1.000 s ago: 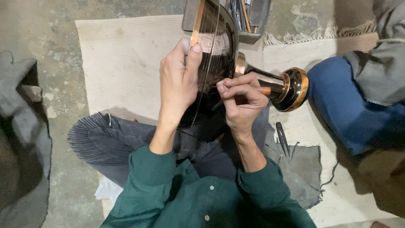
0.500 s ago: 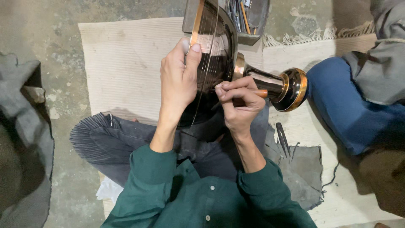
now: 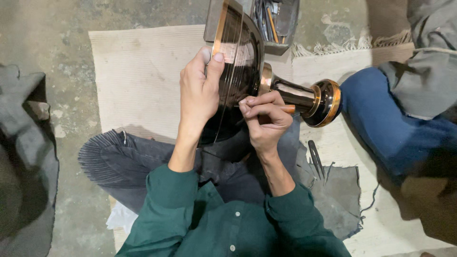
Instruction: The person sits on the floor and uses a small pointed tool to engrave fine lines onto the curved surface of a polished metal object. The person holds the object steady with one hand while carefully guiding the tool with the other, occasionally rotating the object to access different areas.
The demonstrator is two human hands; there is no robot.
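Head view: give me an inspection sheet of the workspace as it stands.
Surface: beige woven mat on a rough concrete floor.
Job's things: dark footed metal bowl with copper bands, tipped on its side across the lap.
Clutter: tray of tools above; tongs on a grey cloth.
Hands: left hand grips the bowl's rim; right hand pinches an orange-handled tool against the bowl.
Cables: nothing seen.
Surroundings: another person's blue-clad leg at right; dark cloth at left.

Dark, copper-rimmed metal goblet lies sideways, foot pointing right.
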